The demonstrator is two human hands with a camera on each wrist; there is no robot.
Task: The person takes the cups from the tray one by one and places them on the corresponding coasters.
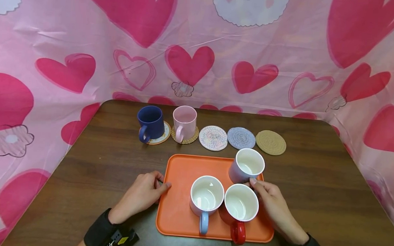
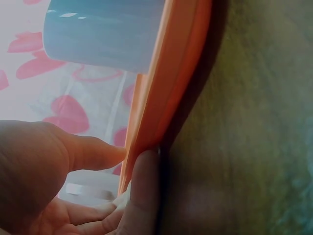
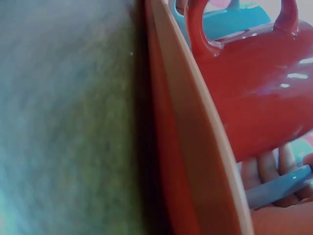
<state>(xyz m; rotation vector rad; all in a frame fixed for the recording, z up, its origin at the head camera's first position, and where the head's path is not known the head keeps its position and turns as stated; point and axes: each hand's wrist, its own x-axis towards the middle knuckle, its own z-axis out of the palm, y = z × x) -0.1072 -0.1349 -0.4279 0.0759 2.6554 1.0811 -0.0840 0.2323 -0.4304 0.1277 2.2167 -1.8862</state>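
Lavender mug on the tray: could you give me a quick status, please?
Right hand grips the lavender mug, tilted. Left hand holds the tray edge. Red-handled mug close beside.

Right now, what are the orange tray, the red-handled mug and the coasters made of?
Orange tray: likely plastic, smooth matte, thin raised rim. Red-handled mug: probably glazed ceramic, with glossy highlights in the right wrist view. Tan coaster: looks like woven cord or fibre, coiled rings visible.
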